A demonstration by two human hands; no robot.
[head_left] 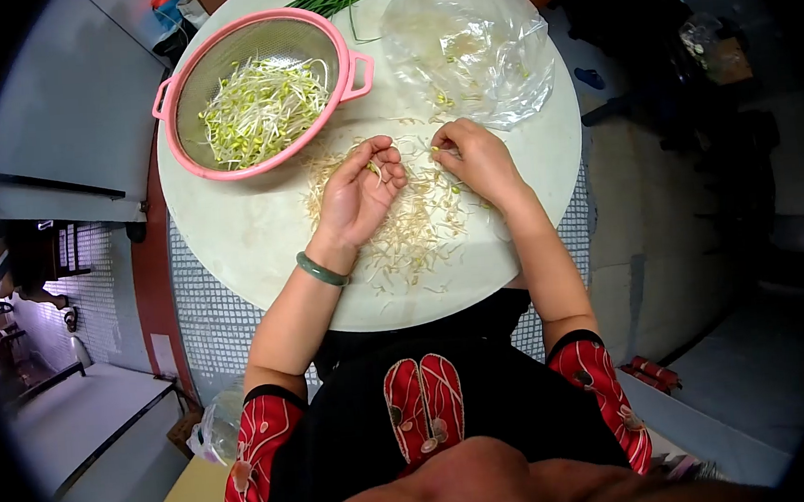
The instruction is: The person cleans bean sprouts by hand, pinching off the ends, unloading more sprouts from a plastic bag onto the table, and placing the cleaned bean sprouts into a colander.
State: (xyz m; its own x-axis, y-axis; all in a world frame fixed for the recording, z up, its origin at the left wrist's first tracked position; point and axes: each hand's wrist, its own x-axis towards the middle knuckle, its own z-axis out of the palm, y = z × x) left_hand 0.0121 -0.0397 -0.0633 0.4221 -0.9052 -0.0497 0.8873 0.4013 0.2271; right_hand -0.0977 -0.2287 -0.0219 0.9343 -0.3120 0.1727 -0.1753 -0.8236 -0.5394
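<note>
Bright table (223, 231), murky surroundings!
Glare sparks off the bag (467, 46) by the table's far right edge; fisheye bends everything, black closing the corners.

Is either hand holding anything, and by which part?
The right hand seems to pinch a sprout by its yellowish head; the left hand loosely holds sprout pieces, which part unclear.

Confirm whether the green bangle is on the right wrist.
No, the green bangle circles the wrist of the left hand, while the right hand has a bare wrist.
</note>
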